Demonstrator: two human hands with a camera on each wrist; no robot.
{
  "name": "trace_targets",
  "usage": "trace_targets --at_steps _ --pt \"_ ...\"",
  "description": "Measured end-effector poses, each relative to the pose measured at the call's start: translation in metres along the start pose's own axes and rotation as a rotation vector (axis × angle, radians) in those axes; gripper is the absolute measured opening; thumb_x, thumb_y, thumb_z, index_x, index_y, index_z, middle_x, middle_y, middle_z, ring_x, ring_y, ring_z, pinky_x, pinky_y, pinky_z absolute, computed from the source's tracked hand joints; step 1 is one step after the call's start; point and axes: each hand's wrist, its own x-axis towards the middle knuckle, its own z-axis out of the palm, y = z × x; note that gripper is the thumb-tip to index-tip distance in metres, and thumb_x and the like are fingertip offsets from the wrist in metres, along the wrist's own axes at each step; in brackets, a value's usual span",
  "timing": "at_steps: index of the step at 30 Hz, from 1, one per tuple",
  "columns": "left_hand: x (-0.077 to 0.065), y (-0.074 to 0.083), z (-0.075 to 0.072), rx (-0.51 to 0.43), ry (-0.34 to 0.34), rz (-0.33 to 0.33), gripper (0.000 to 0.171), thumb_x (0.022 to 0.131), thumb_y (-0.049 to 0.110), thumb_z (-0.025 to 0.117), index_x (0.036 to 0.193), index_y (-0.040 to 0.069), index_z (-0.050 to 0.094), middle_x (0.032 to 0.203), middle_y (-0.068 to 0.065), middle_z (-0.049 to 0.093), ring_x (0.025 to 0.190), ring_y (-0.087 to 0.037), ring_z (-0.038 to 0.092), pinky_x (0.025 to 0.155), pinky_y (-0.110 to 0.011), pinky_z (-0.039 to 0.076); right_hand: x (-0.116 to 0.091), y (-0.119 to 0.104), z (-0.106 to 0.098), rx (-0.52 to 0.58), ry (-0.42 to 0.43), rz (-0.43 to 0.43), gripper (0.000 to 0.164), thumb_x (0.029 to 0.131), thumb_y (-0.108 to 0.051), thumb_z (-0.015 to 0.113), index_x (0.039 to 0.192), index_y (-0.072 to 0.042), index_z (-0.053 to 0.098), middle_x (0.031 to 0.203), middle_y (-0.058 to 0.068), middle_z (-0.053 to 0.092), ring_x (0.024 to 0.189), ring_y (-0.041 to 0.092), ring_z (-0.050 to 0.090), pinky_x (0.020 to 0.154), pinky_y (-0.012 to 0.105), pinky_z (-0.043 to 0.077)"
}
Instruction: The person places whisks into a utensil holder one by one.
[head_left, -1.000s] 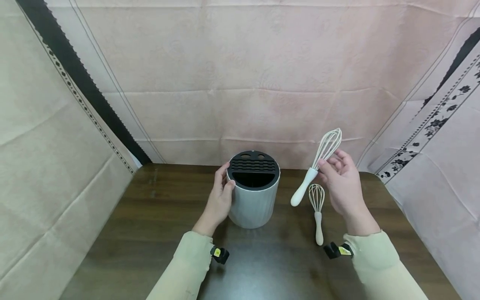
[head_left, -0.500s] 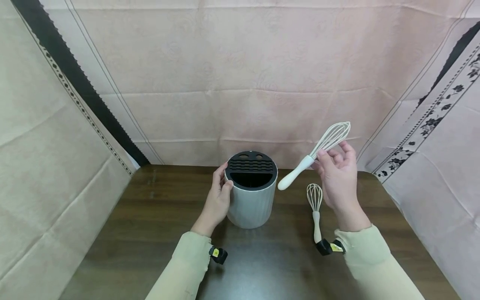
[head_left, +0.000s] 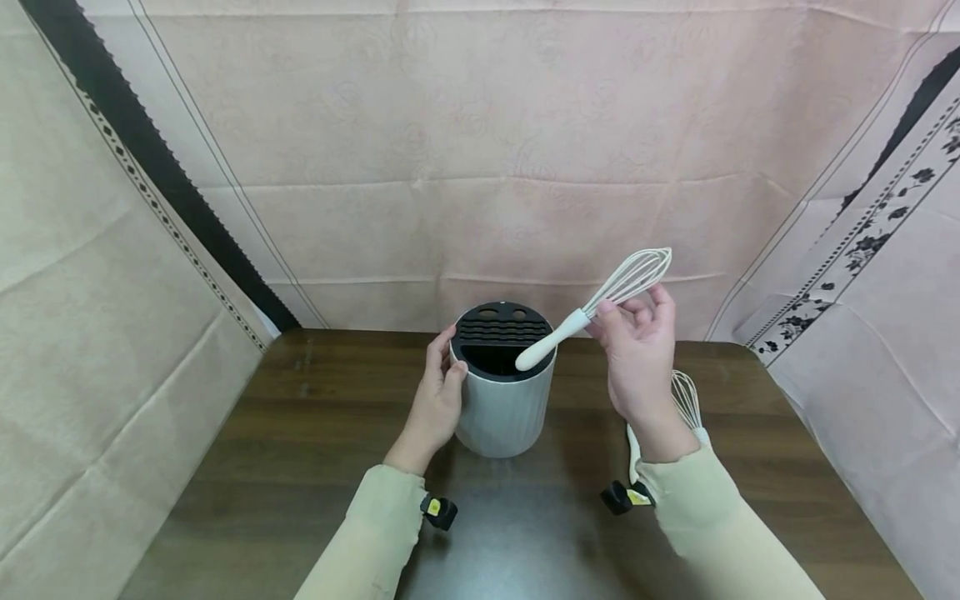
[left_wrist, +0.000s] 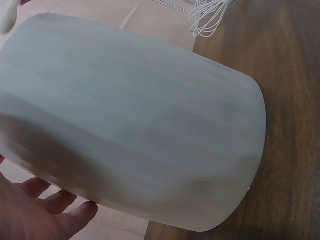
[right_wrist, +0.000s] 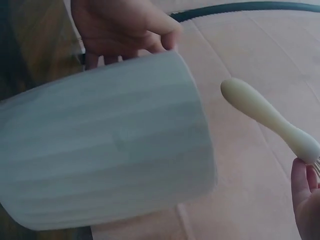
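Note:
My left hand (head_left: 429, 400) grips the left side of a ribbed pale grey utensil holder (head_left: 501, 417), thumb near its rim. The holder stands upright, with a black lid (head_left: 504, 329) that has slots and a wide half-round opening. Between thumb and fingers, my right hand (head_left: 637, 358) pinches a white whisk (head_left: 558, 337) near the base of its wires. This whisk is tilted, its handle end over the lid's opening in the head view. The right wrist view shows the handle (right_wrist: 265, 115) apart from the holder's rim.
Two more whisks lie on the brown wooden table (head_left: 322, 467) at the right: one shows its wires (head_left: 686, 398), the other only its handle (head_left: 633, 450). My right wrist partly covers both. Pale cloth (head_left: 480, 167) hangs behind the table and along the sides.
My right hand has moved left with the whisk, bringing its handle end over the holder's lid. A whisk behind the right arm has come into sight. The left hand stays in place.

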Motion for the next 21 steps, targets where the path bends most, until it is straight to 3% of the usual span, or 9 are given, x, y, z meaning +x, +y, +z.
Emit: trace_targets --at_steps 5,9,16,21 --pt "0.001 0.0 -0.001 -0.009 -0.011 0.008 0.05 0.104 0.038 0.034 0.15 0.042 0.015 0.154 0.001 0.023 0.136 -0.023 0.032 0.106 -0.054 0.032 -0.008 0.009 0.012 -0.029 -0.058 -0.052 0.065 0.09 0.003 0.063 0.143 -0.007 0.027 0.115 0.02 0.048 0.094 0.024 0.06 0.078 0.034 0.055" --pt "0.0 0.003 -0.003 -0.012 -0.021 0.006 0.051 0.105 0.032 0.034 0.152 0.035 0.014 0.155 -0.003 0.022 0.137 -0.025 0.031 0.107 -0.053 0.031 -0.012 0.016 0.021 -0.077 -0.14 -0.111 0.067 0.09 0.004 0.062 0.144 -0.011 0.026 0.119 0.025 0.047 0.094 0.026 0.059 0.079 0.033 0.055" --pt "-0.009 0.037 -0.008 -0.009 -0.042 -0.02 0.052 0.105 0.021 0.034 0.154 0.021 0.015 0.155 -0.012 0.022 0.137 -0.031 0.032 0.107 -0.053 0.031 -0.014 0.019 0.038 -0.179 -0.21 -0.166 0.068 0.088 0.008 0.062 0.144 -0.012 0.027 0.122 0.028 0.047 0.099 0.029 0.057 0.086 0.032 0.051" --pt "-0.011 0.042 -0.007 -0.004 -0.038 -0.011 0.052 0.105 0.019 0.034 0.153 0.019 0.015 0.155 -0.012 0.022 0.137 -0.033 0.032 0.106 -0.055 0.031 -0.02 0.008 0.057 -0.391 -0.335 -0.148 0.069 0.088 0.01 0.06 0.144 -0.005 0.024 0.121 0.023 0.048 0.103 0.03 0.059 0.085 0.033 0.052"
